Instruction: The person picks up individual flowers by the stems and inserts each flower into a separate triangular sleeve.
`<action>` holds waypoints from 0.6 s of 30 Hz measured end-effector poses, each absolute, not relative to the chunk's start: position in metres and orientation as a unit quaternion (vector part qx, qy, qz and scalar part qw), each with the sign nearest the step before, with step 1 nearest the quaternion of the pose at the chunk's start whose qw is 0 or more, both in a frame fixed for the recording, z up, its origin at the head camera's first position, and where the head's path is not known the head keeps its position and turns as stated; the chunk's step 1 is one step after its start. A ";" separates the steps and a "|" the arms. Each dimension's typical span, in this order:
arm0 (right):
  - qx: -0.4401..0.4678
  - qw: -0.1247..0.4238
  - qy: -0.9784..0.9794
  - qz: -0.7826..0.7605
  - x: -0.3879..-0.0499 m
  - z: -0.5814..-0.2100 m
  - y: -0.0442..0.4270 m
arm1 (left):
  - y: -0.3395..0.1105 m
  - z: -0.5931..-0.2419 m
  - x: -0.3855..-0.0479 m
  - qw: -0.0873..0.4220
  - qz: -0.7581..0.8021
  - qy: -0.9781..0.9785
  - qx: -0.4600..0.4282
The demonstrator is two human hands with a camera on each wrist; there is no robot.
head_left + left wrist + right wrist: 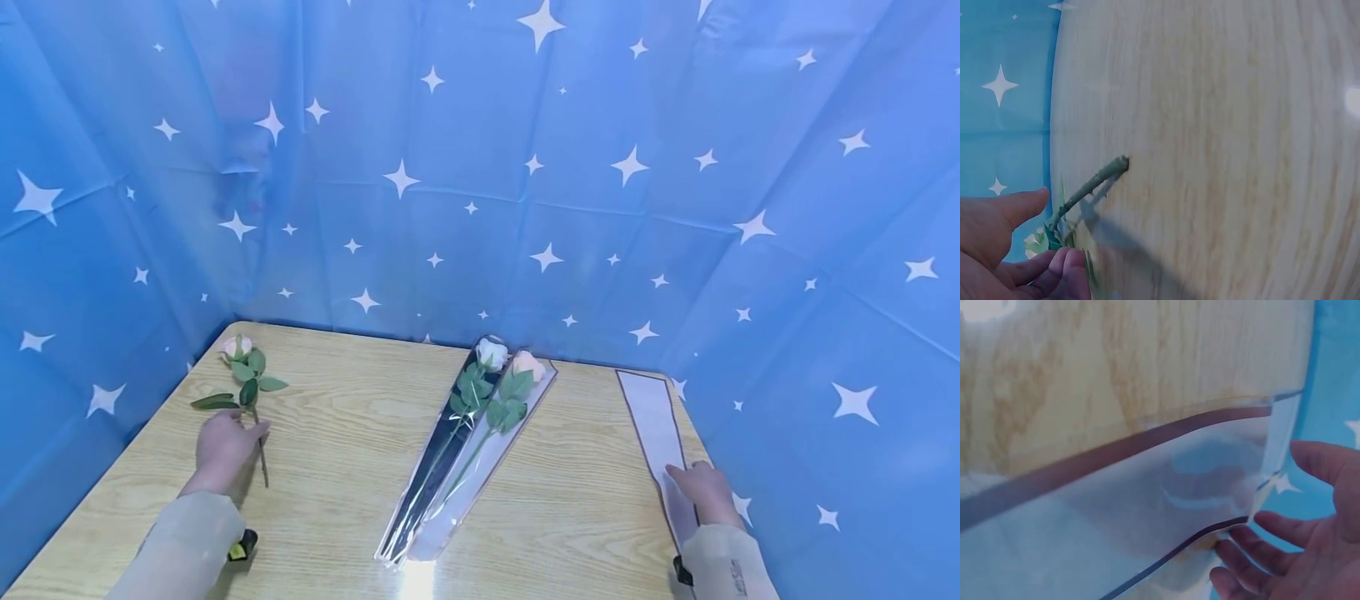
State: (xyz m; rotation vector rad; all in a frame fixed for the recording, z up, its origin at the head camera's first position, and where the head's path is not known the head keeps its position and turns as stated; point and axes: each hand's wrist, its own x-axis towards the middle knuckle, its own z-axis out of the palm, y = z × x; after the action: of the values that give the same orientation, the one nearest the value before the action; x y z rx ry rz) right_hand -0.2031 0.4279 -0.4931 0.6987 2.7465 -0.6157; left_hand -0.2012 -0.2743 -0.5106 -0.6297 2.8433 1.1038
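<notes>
Left hand [223,447], thumb and fingers parted and not clenched, about the stem of the pink rose [249,392], on the left of the counter [345,433]; contact cannot be told. Right hand [708,492], released, fingers spread, at the right edge of the dark-edged wrapper [654,417], far right; contact likewise unclear. Between the hands: white rose [491,356] in black wrapper [422,479], peach rose [527,366] in pale wrapper [476,471] just right.

From here I see a table [337,400]; on it, wrapped roses [477,446]; left of them, a rose [248,392]; right, a wrapper [654,417].
</notes>
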 end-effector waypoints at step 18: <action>0.294 0.112 0.897 -0.310 -0.213 -0.509 0.439 | -0.283 -0.519 -0.202 0.000 0.414 0.891 -0.189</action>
State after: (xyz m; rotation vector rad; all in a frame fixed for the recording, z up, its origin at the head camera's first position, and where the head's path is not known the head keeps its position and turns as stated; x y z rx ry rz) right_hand -0.2126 0.4390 -0.5094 0.8629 2.6332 -0.9098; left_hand -0.2023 -0.2831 -0.5192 -0.5939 2.7973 1.2997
